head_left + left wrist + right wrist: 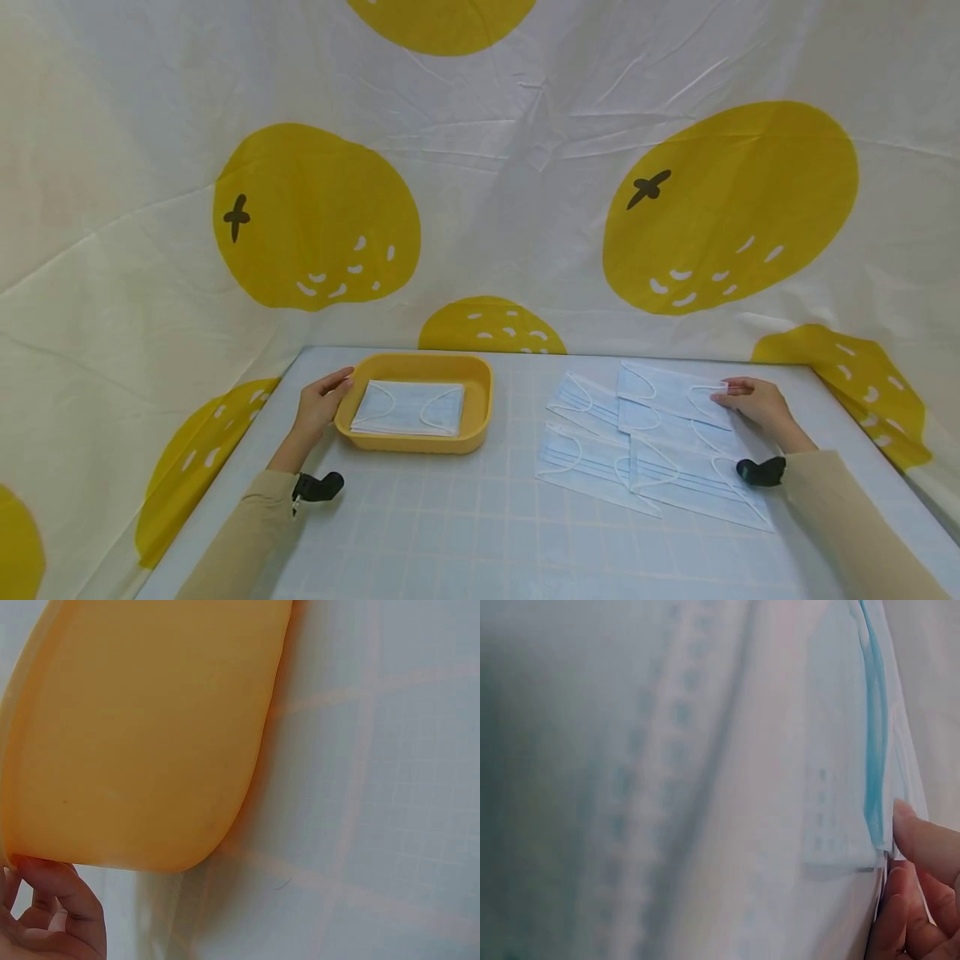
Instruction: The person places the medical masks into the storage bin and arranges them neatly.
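Note:
A yellow tray (pixel 480 408) stands at the left of the table with pale blue face masks (pixel 408 408) stacked inside. My left hand (pixel 322 404) holds its left end by the rim; in the left wrist view, thumb and fingers (pixel 71 896) meet the edge of the tray (pixel 142 742). At the right lie several loose, overlapping masks (pixel 697 475) with white ear loops. My right hand (pixel 757 404) pinches the right end of the rearmost mask (pixel 667 387). In the right wrist view, thumb and fingers (pixel 930 844) close on that mask's edge, with blurred masks filling the foreground.
A pale table (pixel 450 533) with a grid pattern carries everything. Behind and beside it hangs a white cloth (pixel 517 225) printed with big yellow fruit shapes. Dark wrist cameras (pixel 318 486) sit on both wrists below the beige sleeves.

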Demonstrator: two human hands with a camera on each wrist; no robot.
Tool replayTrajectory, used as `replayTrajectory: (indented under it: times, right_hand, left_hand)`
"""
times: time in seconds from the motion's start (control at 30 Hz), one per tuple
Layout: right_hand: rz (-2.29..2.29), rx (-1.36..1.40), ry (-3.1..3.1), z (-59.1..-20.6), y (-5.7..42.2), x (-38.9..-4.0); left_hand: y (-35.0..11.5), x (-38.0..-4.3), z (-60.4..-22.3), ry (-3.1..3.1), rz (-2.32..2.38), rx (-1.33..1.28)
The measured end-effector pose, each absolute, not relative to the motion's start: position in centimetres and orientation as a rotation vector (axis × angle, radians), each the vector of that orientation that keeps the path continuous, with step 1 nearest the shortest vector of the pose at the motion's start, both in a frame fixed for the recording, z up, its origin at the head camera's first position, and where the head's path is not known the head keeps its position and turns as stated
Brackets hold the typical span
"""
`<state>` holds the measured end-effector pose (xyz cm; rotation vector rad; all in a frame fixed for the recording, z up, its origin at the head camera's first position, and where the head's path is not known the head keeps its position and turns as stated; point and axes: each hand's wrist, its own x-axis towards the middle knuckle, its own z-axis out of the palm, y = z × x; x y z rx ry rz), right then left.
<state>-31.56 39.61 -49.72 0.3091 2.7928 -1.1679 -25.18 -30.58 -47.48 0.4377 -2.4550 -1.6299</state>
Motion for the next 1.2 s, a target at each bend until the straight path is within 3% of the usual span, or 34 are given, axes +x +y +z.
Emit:
replayTrajectory:
  times: [0.93,1.2]
  right_hand:
    - [-1.200,0.157,2.883,-48.5,40.4,-29.7]
    - [-1.231,0.234,2.892,-47.4,40.1,-29.0]
  left_hand:
    - [-30.3,-25.1,-47.3,-2.444,-1.666,0.455]
    - [-30.5,-25.1,-47.4,-2.456,-1.649,0.460]
